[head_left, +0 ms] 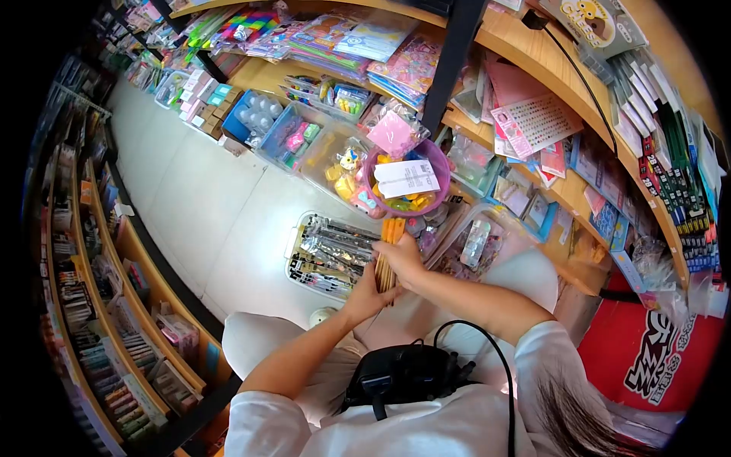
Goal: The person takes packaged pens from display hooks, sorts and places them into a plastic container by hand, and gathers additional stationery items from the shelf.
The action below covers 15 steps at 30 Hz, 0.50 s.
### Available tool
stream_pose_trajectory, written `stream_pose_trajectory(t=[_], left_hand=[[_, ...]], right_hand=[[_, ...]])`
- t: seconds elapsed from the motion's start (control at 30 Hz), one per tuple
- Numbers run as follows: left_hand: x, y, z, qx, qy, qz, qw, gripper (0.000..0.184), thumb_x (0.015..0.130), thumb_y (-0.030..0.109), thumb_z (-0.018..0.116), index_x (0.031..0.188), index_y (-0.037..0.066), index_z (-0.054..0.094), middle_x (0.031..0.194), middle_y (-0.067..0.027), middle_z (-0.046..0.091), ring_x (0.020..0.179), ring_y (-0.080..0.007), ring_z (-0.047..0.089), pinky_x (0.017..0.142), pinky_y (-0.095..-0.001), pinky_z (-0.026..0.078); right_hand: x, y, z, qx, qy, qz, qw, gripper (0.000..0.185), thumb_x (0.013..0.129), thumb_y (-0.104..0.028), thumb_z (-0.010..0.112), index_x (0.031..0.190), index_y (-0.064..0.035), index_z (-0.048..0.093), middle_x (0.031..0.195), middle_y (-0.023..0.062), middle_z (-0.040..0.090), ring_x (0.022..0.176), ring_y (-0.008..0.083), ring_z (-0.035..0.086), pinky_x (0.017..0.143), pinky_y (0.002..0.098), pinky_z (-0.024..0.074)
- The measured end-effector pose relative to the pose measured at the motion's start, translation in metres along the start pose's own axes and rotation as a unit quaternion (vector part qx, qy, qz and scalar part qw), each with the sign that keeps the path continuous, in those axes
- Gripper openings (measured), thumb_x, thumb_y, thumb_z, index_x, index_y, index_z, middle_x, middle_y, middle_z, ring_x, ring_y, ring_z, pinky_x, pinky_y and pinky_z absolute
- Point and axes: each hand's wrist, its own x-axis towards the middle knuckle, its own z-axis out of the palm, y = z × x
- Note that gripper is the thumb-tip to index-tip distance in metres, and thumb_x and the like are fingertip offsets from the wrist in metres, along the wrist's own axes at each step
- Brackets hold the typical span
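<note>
A bundle of thin tan sticks with orange ends (393,228) stands between my hands, over the floor in front of my knees. My right hand (403,259) is closed round its upper part. Lower down, my left hand (370,294) wraps the bottom of the same bundle. Just left of the hands lies a clear plastic tray (292,255) full of slim black and silver packaged items (331,247) that look like pens. Beyond the bundle sits a round purple basket (444,171) holding yellow-orange items, with a white printed packet (407,178) on top.
Clear bins (311,161) of small toys and a blue bin (241,114) line the lower shelf. A wooden shelf (563,179) with paper goods curves along the right. Bookshelves (164,327) stand at left across the pale floor (183,206). A red bag (609,343) lies at right.
</note>
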Motion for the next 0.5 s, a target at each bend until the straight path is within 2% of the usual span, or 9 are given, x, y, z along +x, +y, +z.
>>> stream_pose_trajectory(t=[0.07, 0.17, 0.27, 0.3, 0.4, 0.43, 0.5], left_hand=[[-0.013, 0.012, 0.004, 0.012, -0.031, -0.104, 0.994, 0.048, 0.076, 0.022, 0.064, 0.103, -0.006, 0.037, 0.079, -0.0197, 0.058, 0.069, -0.0296, 0.062, 0.060, -0.0368, 0.049], [-0.023, -0.031, 0.023, 0.033, -0.043, -0.201, 0.978, 0.037, 0.075, 0.018, 0.060, 0.093, -0.006, 0.037, 0.070, -0.0184, 0.058, 0.057, -0.0294, 0.061, 0.050, -0.0374, 0.048], [-0.025, -0.031, 0.022, 0.022, -0.049, -0.241, 0.969, 0.038, 0.074, 0.019, 0.059, 0.089, -0.008, 0.038, 0.067, -0.0204, 0.057, 0.059, -0.0312, 0.062, 0.052, -0.0390, 0.049], [-0.022, -0.031, 0.019, 0.120, -0.035, -0.197, 0.973, 0.039, 0.074, 0.019, 0.057, 0.089, -0.010, 0.037, 0.067, -0.0238, 0.058, 0.062, -0.0355, 0.062, 0.054, -0.0404, 0.049], [-0.008, -0.058, 0.011, 0.125, -0.075, -0.245, 0.959, 0.038, 0.074, 0.019, 0.056, 0.089, -0.010, 0.037, 0.070, -0.0274, 0.058, 0.068, -0.0400, 0.062, 0.058, -0.0431, 0.049], [-0.009, -0.053, 0.013, 0.198, -0.049, -0.217, 0.955, 0.040, 0.074, 0.018, 0.057, 0.093, -0.012, 0.037, 0.075, -0.0288, 0.059, 0.074, -0.0420, 0.061, 0.064, -0.0447, 0.049], [-0.004, -0.044, 0.019, 0.270, -0.063, -0.211, 0.937, 0.043, 0.074, 0.018, 0.058, 0.096, -0.013, 0.037, 0.081, -0.0285, 0.059, 0.077, -0.0401, 0.062, 0.068, -0.0434, 0.050]], right_hand=[[0.005, 0.039, -0.005, 0.044, -0.014, 0.116, 0.992, 0.023, 0.073, -0.003, 0.063, 0.093, -0.0048, 0.052, 0.071, 0.0042, 0.054, 0.060, 0.0157, 0.056, 0.054, 0.0277, 0.0460], [0.003, 0.069, -0.010, 0.064, -0.034, 0.310, 0.948, 0.028, 0.074, -0.018, 0.070, 0.093, -0.0049, 0.054, 0.072, 0.0042, 0.055, 0.061, 0.0158, 0.056, 0.054, 0.0267, 0.0462], [-0.014, 0.042, -0.009, -0.095, -0.081, 0.276, 0.953, 0.040, 0.073, -0.038, 0.071, 0.092, -0.0060, 0.055, 0.074, 0.0049, 0.055, 0.060, 0.0155, 0.055, 0.053, 0.0253, 0.0456], [0.001, 0.065, -0.015, -0.131, -0.112, 0.315, 0.933, 0.049, 0.072, -0.050, 0.068, 0.092, -0.0076, 0.055, 0.069, 0.0040, 0.054, 0.054, 0.0135, 0.052, 0.048, 0.0241, 0.0433], [0.001, 0.062, -0.027, -0.175, -0.174, 0.286, 0.926, 0.043, 0.077, -0.047, 0.063, 0.085, -0.0059, 0.056, 0.059, 0.0023, 0.052, 0.047, 0.0109, 0.050, 0.042, 0.0228, 0.0408], [0.000, 0.056, -0.029, -0.190, -0.195, 0.275, 0.922, 0.042, 0.078, -0.046, 0.062, 0.083, -0.0053, 0.057, 0.056, 0.0018, 0.051, 0.045, 0.0100, 0.049, 0.040, 0.0224, 0.0399], [-0.007, 0.047, -0.037, -0.249, -0.208, 0.258, 0.910, 0.039, 0.082, -0.043, 0.058, 0.078, -0.0044, 0.058, 0.055, 0.0024, 0.052, 0.046, 0.0104, 0.051, 0.039, 0.0227, 0.0394]])
